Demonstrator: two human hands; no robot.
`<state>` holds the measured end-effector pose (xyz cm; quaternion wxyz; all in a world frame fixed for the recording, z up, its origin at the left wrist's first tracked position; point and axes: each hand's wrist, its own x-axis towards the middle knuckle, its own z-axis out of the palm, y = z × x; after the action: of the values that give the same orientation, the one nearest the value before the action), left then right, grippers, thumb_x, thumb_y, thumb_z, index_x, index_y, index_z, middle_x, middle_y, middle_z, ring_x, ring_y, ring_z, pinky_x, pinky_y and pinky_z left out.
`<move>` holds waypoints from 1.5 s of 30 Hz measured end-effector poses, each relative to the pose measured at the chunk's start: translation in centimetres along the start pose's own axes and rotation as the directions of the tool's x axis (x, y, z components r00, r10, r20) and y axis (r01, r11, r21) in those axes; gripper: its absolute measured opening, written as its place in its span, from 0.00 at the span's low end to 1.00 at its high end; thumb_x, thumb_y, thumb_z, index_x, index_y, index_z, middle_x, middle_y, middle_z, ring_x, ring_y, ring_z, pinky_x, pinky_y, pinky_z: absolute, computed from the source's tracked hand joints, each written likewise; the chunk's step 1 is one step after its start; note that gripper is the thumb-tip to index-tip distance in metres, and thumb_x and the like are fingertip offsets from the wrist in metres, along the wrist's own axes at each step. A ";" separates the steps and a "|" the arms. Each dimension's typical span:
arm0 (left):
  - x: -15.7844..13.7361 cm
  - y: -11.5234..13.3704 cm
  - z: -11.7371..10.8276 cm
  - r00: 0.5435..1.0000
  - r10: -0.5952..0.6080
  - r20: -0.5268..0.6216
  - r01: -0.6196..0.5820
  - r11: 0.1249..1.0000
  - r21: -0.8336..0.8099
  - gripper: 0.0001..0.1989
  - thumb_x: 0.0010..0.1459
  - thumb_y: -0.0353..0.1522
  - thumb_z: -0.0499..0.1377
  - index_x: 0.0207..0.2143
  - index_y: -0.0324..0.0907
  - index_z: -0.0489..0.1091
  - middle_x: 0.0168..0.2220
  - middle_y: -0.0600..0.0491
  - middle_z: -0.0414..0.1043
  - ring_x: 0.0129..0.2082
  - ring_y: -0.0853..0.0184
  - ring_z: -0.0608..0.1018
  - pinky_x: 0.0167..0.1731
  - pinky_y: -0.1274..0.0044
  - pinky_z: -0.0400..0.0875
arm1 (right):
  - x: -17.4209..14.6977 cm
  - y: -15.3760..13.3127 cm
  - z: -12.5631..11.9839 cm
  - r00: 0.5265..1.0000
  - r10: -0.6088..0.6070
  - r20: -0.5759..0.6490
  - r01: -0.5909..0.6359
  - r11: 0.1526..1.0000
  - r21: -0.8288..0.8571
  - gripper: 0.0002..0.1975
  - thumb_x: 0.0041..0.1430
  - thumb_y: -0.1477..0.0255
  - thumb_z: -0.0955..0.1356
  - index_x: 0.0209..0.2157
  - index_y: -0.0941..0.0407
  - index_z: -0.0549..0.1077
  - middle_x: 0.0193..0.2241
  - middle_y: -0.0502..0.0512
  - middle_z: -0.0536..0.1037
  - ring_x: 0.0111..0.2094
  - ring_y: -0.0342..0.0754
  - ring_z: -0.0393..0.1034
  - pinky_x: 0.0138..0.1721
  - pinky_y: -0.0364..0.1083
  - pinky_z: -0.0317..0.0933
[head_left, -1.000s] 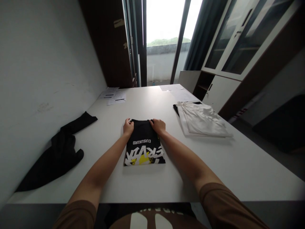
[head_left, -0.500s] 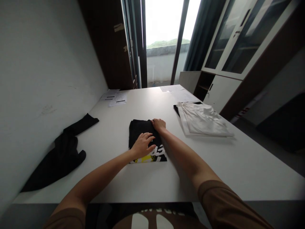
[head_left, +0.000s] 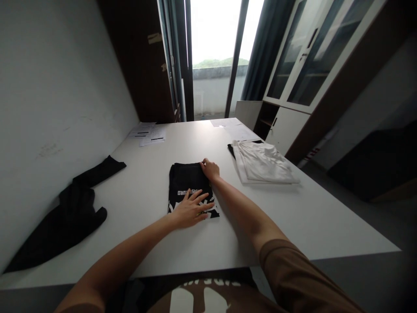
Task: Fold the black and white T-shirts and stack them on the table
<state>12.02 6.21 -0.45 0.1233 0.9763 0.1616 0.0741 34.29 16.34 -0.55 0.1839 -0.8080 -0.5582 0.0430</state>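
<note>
- White tabletop [head_left: 254, 226] extends from the person toward a bright window [head_left: 213, 39]; a pale wall [head_left: 48, 87] borders it on the left, and a glass-fronted cabinet [head_left: 293, 65] stands beyond its far right side.
- Folded black shirt [head_left: 185, 176] with white lettering: lies flat on the tabletop, centred in front of the person, beneath both hands.
- Left grip [head_left: 192, 211]: open, palm down, fingers spread across the near part of the shirt; it covers part of the print.
- Right grip [head_left: 211, 169]: fingers bent, in contact with the shirt's far right corner. Whether the fabric is pinched cannot be told.
- Black garment [head_left: 74, 208]: lies loose and crumpled at left, along the wall, well apart from the shirt.
- White folded fabric [head_left: 263, 163]: lies to the right of the right grip, apart from it; black cloth [head_left: 230, 150] shows beneath its far edge.
- Printed papers [head_left: 148, 132]: far left corner. Pale sheets [head_left: 239, 130]: far right corner.
</note>
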 end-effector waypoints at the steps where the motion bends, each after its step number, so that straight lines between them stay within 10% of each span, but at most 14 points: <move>1: -0.1 0.0 0.0 1.000 -0.001 -0.004 0.001 1.000 -0.006 0.24 0.71 0.46 0.52 0.68 0.64 0.60 0.73 0.55 0.53 0.73 0.49 0.52 0.68 0.45 0.37 | -0.2 0.1 -0.1 1.000 0.006 -0.005 -0.006 1.000 0.022 0.21 0.75 0.56 0.57 0.57 0.52 0.70 0.45 0.60 0.81 0.48 0.53 0.76 0.47 0.47 0.62; 11: -0.1 -2.9 -0.9 0.952 -0.159 -0.261 0.152 0.987 -0.047 0.19 0.70 0.38 0.53 0.59 0.50 0.73 0.66 0.50 0.66 0.68 0.58 0.64 0.71 0.58 0.47 | -2.7 0.2 0.3 0.994 -0.110 -0.025 0.111 0.992 0.067 0.15 0.72 0.63 0.61 0.54 0.53 0.70 0.51 0.58 0.77 0.49 0.51 0.73 0.48 0.46 0.61; 20: -1.5 -7.2 0.6 0.926 -0.356 -0.128 0.358 0.934 -0.009 0.30 0.71 0.47 0.50 0.72 0.54 0.53 0.74 0.49 0.48 0.74 0.52 0.51 0.69 0.52 0.44 | -3.9 0.2 0.2 0.980 -0.185 -0.073 0.186 0.982 0.016 0.15 0.71 0.64 0.63 0.52 0.53 0.73 0.51 0.61 0.74 0.53 0.55 0.67 0.54 0.49 0.60; 29: -1.8 -7.1 0.5 0.916 -0.368 -0.160 0.371 0.929 -0.015 0.29 0.70 0.45 0.51 0.71 0.53 0.57 0.73 0.50 0.51 0.73 0.53 0.53 0.70 0.54 0.47 | -4.2 -1.1 1.5 0.821 -0.566 -0.079 0.570 0.820 0.048 0.19 0.72 0.71 0.60 0.58 0.51 0.75 0.61 0.57 0.72 0.63 0.52 0.62 0.66 0.51 0.53; 45: -1.9 -9.0 0.7 0.829 -0.506 -0.240 0.518 0.855 -0.014 0.27 0.68 0.45 0.53 0.67 0.53 0.63 0.72 0.50 0.56 0.72 0.51 0.55 0.69 0.51 0.46 | -2.8 -0.1 3.2 0.857 -0.515 0.010 0.509 0.850 0.134 0.21 0.72 0.67 0.63 0.63 0.50 0.71 0.65 0.55 0.69 0.68 0.51 0.57 0.69 0.54 0.52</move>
<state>7.66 13.69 -3.70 0.0933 0.8844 0.4323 0.1491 32.23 14.61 -3.87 0.2264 -0.6156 -0.7534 0.0461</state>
